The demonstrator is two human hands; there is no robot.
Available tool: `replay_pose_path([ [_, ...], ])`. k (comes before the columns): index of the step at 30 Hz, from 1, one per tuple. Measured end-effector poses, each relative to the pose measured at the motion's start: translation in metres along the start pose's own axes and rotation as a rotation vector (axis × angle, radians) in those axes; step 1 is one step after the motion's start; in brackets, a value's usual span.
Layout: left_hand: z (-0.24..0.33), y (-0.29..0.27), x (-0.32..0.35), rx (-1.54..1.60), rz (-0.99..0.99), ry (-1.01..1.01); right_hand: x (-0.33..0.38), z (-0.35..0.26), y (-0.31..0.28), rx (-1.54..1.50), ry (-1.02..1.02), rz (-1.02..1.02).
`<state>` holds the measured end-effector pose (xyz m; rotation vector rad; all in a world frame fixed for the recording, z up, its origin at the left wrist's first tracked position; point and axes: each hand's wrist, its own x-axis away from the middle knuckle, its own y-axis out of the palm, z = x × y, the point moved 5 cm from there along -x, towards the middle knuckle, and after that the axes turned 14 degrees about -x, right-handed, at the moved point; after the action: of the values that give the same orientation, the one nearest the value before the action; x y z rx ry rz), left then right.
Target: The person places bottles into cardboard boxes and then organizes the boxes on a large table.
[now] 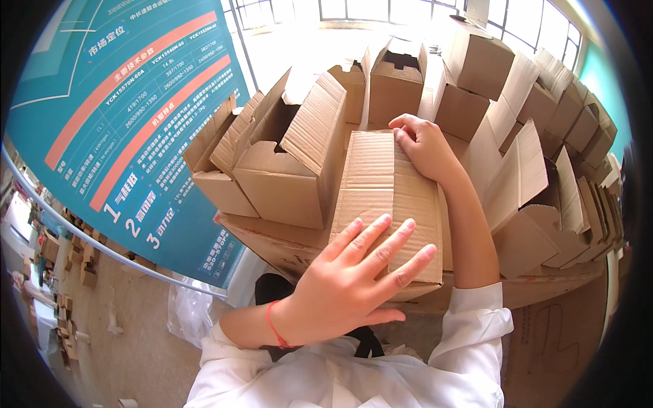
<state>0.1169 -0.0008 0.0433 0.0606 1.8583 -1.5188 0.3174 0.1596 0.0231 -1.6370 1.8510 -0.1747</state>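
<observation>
Begin at the lower edge: note white sleeves (469, 330) and a red cord (275, 325) around the left wrist. Find the left hand (354, 275) at lower center, palm down over the near end of the box, fingers spread well apart and wrapped around nothing; cannot tell whether touching the cardboard. Locate the corrugated cardboard box (418, 204) at the center of the frame, on top of a broad printed carton (262, 239). Judge as probably light, fairly stiff and dry to the grip, but easy to crease at the flaps; treat weight as uncertain, with the interior hidden. Take hold low on the two long side walls rather than by a flap edge. Observe plain tan faces, flaps folded down, ribbed texture and a lengthwise seam along the top. At the far end, find the right hand (423, 144), fingers bent and bunched at the top edge; cannot tell whether clamped or merely resting. Farther out, note open-topped boxes (282, 194) at left, more boxes (524, 241) at right, a teal banner (170, 136) at upper left, and windows (360, 8) along the top.
</observation>
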Motion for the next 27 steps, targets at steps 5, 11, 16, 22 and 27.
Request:
replay_pose_path([
  [5,0.011,0.019,0.01,-0.39,0.02,-0.052,-0.006,0.009,0.001,-0.098,-0.001,0.039],
  [11,-0.011,0.016,-0.018,-0.255,0.036,-0.032,-0.027,0.05,-0.013,-0.575,-0.069,0.264],
  [16,-0.049,0.015,-0.044,-0.125,0.027,-0.051,-0.004,0.088,0.02,-1.361,0.242,0.09],
  [22,-0.044,0.015,-0.031,-0.181,0.079,-0.042,0.022,0.079,0.059,-1.456,0.341,-0.115],
  [27,-0.049,0.019,-0.019,-0.211,0.111,0.008,0.009,0.063,0.085,-1.091,0.194,-0.071],
])
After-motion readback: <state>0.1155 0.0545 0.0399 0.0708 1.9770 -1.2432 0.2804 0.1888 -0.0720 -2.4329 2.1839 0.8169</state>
